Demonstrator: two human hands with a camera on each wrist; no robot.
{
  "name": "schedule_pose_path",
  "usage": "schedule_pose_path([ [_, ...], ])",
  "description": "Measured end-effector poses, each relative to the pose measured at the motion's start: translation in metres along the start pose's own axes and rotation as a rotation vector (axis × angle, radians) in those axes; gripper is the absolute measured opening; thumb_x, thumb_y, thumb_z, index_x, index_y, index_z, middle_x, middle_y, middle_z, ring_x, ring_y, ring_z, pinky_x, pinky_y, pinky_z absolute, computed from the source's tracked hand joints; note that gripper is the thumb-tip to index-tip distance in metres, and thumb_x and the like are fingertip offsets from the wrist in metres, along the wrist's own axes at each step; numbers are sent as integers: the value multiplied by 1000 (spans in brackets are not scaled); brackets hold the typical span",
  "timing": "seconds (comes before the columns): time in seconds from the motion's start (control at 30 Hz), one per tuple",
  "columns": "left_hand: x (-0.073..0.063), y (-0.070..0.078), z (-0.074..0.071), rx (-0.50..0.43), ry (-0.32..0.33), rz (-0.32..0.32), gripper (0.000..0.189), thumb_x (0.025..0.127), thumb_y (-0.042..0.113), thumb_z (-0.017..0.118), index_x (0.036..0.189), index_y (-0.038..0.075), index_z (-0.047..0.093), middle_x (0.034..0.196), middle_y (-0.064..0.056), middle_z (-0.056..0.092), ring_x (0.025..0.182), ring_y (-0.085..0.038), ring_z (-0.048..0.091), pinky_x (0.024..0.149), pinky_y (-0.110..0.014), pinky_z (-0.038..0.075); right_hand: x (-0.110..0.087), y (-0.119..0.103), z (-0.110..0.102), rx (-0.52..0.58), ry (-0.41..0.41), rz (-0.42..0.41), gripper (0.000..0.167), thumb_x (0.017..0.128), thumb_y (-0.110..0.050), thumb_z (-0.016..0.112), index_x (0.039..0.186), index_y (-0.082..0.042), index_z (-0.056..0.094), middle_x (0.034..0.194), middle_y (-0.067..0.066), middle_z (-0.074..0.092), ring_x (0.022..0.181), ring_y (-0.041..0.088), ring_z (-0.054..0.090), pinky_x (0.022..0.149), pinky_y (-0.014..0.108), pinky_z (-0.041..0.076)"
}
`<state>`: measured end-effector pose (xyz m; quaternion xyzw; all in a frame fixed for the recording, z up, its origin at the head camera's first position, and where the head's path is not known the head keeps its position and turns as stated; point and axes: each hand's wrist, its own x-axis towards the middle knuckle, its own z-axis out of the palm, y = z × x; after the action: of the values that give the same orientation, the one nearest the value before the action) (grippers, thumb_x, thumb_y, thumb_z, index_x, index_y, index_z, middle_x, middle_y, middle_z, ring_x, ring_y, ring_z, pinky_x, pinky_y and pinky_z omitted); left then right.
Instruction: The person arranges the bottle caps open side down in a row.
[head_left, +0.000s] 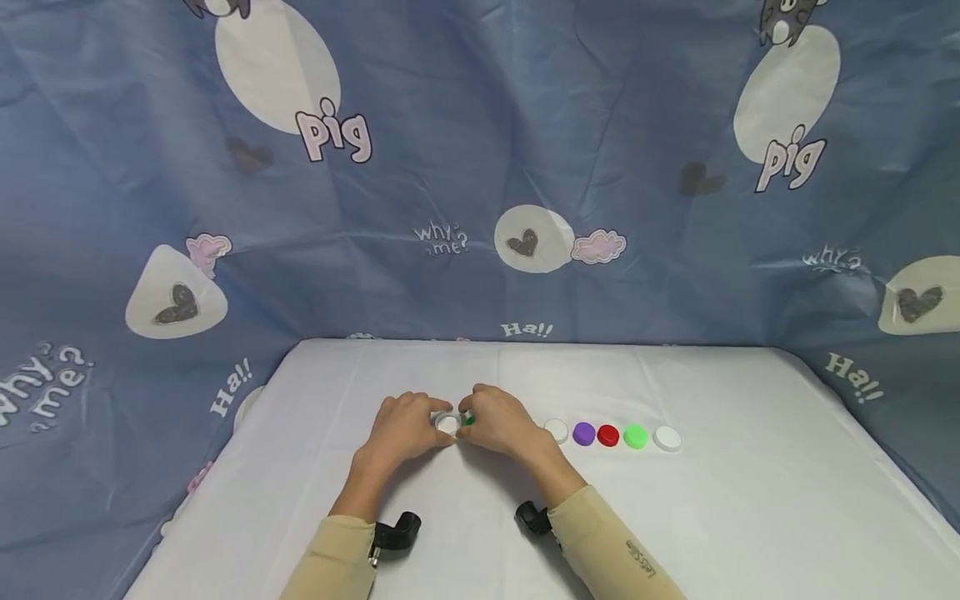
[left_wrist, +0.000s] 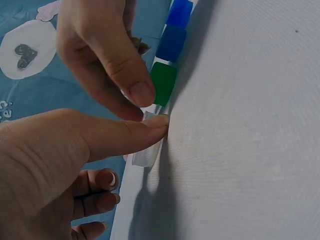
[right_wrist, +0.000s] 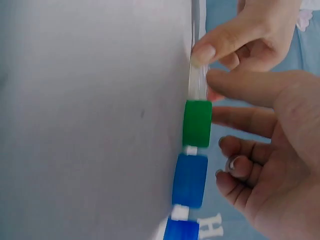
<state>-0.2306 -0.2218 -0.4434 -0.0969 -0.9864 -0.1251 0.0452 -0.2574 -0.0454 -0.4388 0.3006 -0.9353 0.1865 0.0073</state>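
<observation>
My left hand [head_left: 408,425] pinches a clear round cap-like piece [head_left: 448,423] with thumb and forefinger, low at the table. In the left wrist view the thumb lies across the near side of this clear piece [left_wrist: 145,157]. Right beside it stands a dark green cap [right_wrist: 197,124], mostly covered in the head view by my right hand [head_left: 501,421]. The right thumb and forefinger reach over the green cap toward the clear piece, not visibly gripping either. Its other fingers curl loosely.
Two blue caps [right_wrist: 190,181] follow the green one in line. Farther right on the white table [head_left: 480,533] lie a white cap [head_left: 556,430], a purple cap [head_left: 584,433], a red cap [head_left: 608,435], a light green cap [head_left: 636,436] and another white cap [head_left: 667,438]. A printed blue curtain [head_left: 420,292] hangs behind.
</observation>
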Motion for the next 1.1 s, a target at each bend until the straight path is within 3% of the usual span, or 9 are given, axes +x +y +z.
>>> schedule_pose_path([
  [0.2,0,-2,1,-14,7,-13,49,69,43,88,113,27,76,104,1,76,82,-16,62,74,-38,43,5,-4,3,-16,1,-4,30,77,-21,81,105,-11,78,83,0,61,65,10,46,59,24,40],
  [0.37,-1,-6,0,-29,6,-13,44,69,43,87,109,27,77,100,4,76,83,-17,64,71,-37,42,5,-5,4,-31,-8,22,25,78,-21,79,101,-12,79,84,-1,63,66,10,49,61,25,43],
  [0.57,0,-9,1,-39,3,-10,42,68,41,88,106,28,78,80,9,69,67,-11,48,67,-32,37,4,-7,4,-9,-19,20,24,80,-22,79,103,-12,79,85,-1,63,69,9,52,64,25,44],
  [0.73,0,-10,-2,-33,31,22,41,67,41,89,105,27,79,72,9,62,65,-11,45,67,-32,36,4,-6,2,1,-17,8,26,81,-23,79,105,-12,78,87,0,63,69,10,51,64,25,44],
  [0.97,1,-10,-11,-52,57,69,47,72,41,87,113,23,77,67,9,52,63,-12,44,65,-30,32,5,0,-7,67,-16,-12,41,83,-30,78,119,-13,73,112,7,69,98,22,65,85,37,53],
  [1.03,0,-9,-13,-47,55,84,47,73,41,86,115,24,76,66,9,50,63,-12,42,66,-31,31,5,2,-9,72,-15,-27,43,83,-32,78,121,-14,72,112,6,69,96,20,64,85,36,52],
  [1.1,0,-8,-15,-38,56,99,47,74,42,85,116,24,75,66,9,48,64,-12,42,68,-32,31,5,3,-10,79,-14,-45,44,83,-33,78,122,-14,72,104,4,66,83,15,58,77,31,50],
])
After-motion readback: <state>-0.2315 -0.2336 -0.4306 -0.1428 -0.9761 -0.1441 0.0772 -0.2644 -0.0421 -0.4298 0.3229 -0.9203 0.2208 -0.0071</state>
